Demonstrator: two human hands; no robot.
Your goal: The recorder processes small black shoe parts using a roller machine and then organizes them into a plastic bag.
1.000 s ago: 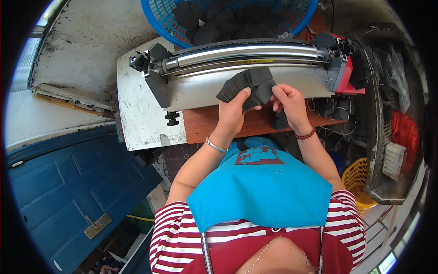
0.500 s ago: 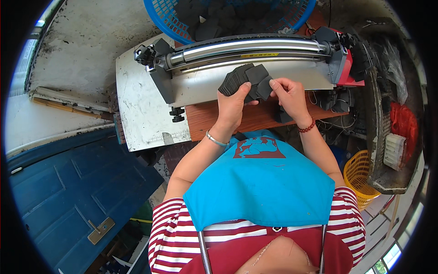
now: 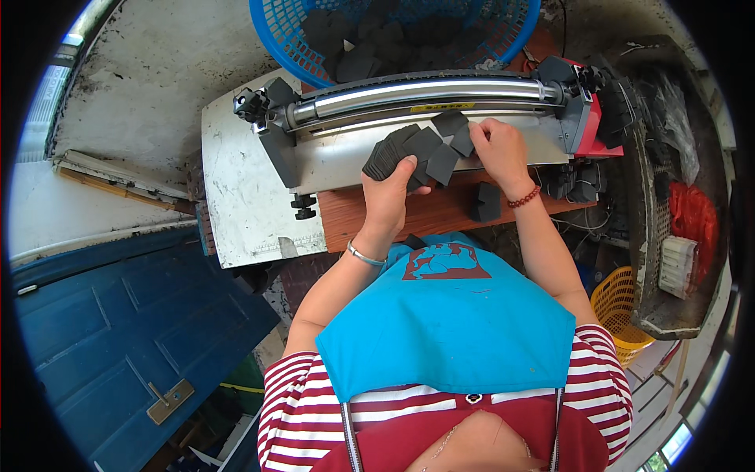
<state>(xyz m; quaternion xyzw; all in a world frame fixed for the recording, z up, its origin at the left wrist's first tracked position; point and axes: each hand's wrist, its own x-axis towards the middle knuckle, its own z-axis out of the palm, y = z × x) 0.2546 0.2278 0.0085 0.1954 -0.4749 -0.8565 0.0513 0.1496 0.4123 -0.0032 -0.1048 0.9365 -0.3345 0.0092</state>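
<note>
My left hand (image 3: pixel 385 198) is wrapped round a fanned stack of thin dark grey square pieces (image 3: pixel 393 151), with the thumb on top. Several of the squares spread out toward the right from this stack. At their right end, my right hand (image 3: pixel 501 149) has thumb and finger pinched on a dark grey square (image 3: pixel 462 140). Just beyond it, another dark square (image 3: pixel 450 123) lies at the roller machine's metal plate (image 3: pixel 334 153). Behind both hands runs the machine's shiny steel roller (image 3: pixel 432 93).
A blue plastic basket (image 3: pixel 275 49) of dark pieces stands behind the machine. More dark pieces (image 3: pixel 486 202) rest on the reddish wooden board (image 3: pixel 370 216). At right are a yellow basket (image 3: pixel 617 311) and a grimy trough (image 3: pixel 668 318); a blue door (image 3: pixel 102 338) is at left.
The squares are spread farther apart, and one now lies against the machine's plate. My left hand has shifted slightly left and nearer; my right hand has moved slightly away from me.
</note>
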